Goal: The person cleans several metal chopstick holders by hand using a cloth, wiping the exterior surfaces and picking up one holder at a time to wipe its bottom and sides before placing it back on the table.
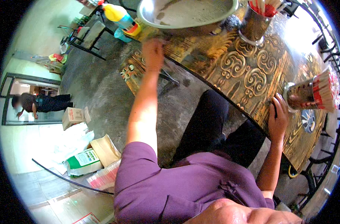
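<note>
My left hand (153, 53) is motion-blurred at the table's near edge, beneath a large metal basin (186, 16); whether it holds anything is unclear. Close by stands a yellow-and-blue plastic bottle (121, 19) with a red cap. My right hand (278, 117) rests on the carved wooden table (214, 75), fingers extended. Its fingertips are beside the base of a perforated metal holder (300, 96) packed with paper-wrapped chopsticks (327, 91). A second metal holder (255, 26) with chopsticks stands right of the basin. Between basin and holder sits a dark, shiny crumpled item (231, 23).
A wooden stool (130, 72) with small items on it is below my left forearm. At left, a cardboard box (72, 117), a green-and-white bag (83, 162) and packs of wrapped chopsticks (102, 176) are on the floor. A person (44, 102) stands by the doorway.
</note>
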{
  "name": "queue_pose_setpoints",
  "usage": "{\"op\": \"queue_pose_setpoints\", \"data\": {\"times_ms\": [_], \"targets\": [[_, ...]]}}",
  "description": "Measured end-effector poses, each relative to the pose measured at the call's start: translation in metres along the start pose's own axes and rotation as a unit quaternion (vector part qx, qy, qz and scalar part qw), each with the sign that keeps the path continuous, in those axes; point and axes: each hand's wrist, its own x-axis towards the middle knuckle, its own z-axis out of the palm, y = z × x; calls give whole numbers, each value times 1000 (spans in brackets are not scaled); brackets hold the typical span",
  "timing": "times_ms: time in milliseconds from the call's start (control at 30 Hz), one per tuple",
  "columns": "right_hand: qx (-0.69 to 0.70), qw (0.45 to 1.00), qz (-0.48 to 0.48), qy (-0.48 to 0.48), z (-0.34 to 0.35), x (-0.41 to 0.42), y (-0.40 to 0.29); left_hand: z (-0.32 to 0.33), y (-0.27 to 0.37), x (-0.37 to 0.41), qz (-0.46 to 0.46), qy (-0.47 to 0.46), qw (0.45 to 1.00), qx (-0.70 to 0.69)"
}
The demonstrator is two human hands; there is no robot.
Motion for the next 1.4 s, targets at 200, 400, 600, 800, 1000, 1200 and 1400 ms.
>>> {"op": "queue_pose_setpoints", "data": {"times_ms": [200,400,600,800,1000,1200,1400], "targets": [[-15,1000,-7,6,1,1,-3,21,-75,28,26,22,998,60],[-11,1000,0,3,1,2,-6,30,-74,53,-51,-105,975,188],[-2,1000,7,7,0,1,-7,17,-44,45,-8,-128,962,239],[-8,1000,-5,21,2,-3,-4,-1,55,10,1,-167,970,178],[4,1000,13,18,7,-6,-1,-15,169,-35,86,-149,983,61],[1,1000,-9,23,8,-8,6,-13,254,-37,67,-211,949,-222],[5,999,-17,28,6,-9,10,-46,320,31,94,-55,947,-302]]}}
